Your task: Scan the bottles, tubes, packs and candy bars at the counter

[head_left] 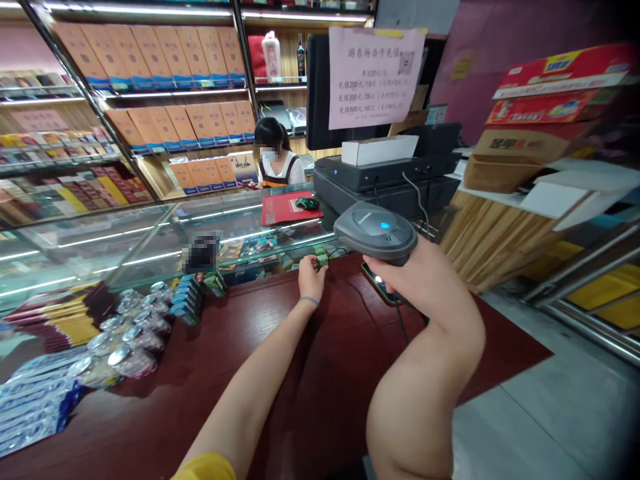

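Note:
My right hand (407,270) is wrapped round the handle of a dark grey barcode scanner (375,230), raised above the counter with a blue light lit on its top. A cable runs below it. Under this hand lies a phone (374,275) with a green edge, partly covered. My left hand (311,279), with a blue band at the wrist, reaches to the far edge of the dark red counter (340,373). Its fingers are closed on a small green pack (323,259). Another green item shows just behind it, too small to make out.
Jars (135,337), blue packs (186,300) and brown-and-yellow packets (75,323) stand on the left. Behind is a glass display case (150,233), with a mouse (307,203) on a red mat. A masked person (280,167) sits beyond. A monitor (317,93) and stacked boxes (550,110) rise at right.

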A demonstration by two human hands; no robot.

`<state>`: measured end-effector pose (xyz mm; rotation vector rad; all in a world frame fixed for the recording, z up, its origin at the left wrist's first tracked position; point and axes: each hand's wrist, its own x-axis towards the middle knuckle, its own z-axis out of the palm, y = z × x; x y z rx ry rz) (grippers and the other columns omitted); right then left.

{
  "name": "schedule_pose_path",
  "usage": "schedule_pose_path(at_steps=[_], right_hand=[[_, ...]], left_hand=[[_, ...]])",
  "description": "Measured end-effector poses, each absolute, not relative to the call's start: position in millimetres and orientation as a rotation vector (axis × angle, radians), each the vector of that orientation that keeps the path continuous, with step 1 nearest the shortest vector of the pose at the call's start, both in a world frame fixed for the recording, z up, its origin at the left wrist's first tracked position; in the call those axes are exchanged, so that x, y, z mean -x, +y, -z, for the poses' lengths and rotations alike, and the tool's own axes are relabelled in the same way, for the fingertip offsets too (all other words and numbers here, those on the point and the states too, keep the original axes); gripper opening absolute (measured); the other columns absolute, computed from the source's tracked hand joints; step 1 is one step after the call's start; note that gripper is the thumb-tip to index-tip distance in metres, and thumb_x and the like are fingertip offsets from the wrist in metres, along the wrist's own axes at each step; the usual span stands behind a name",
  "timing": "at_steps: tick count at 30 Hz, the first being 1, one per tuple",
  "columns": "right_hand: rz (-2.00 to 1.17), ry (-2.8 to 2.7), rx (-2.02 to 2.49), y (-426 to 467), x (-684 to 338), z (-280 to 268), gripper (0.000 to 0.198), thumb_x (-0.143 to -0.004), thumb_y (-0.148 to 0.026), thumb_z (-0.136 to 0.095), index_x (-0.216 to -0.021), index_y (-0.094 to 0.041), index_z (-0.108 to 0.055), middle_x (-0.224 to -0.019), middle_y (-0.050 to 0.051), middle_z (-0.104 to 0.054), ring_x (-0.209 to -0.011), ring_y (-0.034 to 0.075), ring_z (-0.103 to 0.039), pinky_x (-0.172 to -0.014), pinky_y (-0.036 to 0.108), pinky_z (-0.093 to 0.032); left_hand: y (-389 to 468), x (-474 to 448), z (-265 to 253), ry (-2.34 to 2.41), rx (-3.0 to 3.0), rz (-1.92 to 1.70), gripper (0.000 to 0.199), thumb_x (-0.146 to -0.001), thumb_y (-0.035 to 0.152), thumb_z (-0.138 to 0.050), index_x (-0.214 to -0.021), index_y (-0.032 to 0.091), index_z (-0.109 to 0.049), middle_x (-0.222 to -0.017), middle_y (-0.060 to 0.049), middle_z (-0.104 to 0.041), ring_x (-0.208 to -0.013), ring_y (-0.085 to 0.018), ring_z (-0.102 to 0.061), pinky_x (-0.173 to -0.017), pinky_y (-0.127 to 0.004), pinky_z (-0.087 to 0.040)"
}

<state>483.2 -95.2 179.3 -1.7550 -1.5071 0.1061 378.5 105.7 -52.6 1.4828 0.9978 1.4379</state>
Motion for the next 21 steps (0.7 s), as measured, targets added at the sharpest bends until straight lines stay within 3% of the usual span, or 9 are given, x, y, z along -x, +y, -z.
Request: schedule_pose_path(at_steps=[12, 21], right_hand=[[-0.102, -1.514, 1.769, -92, -484, -178, 0.034, -0.086, -0.038, -0.064, -0.118, -0.027, -0.067, -0.076, 0.004, -0.074, -0.077, 0.029, -0.073, -0.063, 0.036, -0.054], [-0.179, -1.494, 1.779, -92, -477, -182, 0.032, -0.085, -0.039, -0.065, -0.113, -0.025, -0.069, -0.071, 0.003, -0.073, -0.058, 0.024, -0.068, -0.058, 0.036, -0.052]], left_hand=[[117, -384, 62, 1.008, -1.467, -1.409, 0.034, -0.073, 0.008, -0.079, -0.097, 0.021, -0.058, -0.097, -0.003, -0.056, -0.096, -0.020, -0.055, -0.101, -0.039, -0.043], [97, -340, 49, 0.992, -1.391, -1.429, 0.054, -0.067, 0.007, -0.084, -0.115, 0.022, -0.065, -0.108, -0.007, -0.057, -0.098, -0.022, -0.057, -0.097, -0.040, -0.049]])
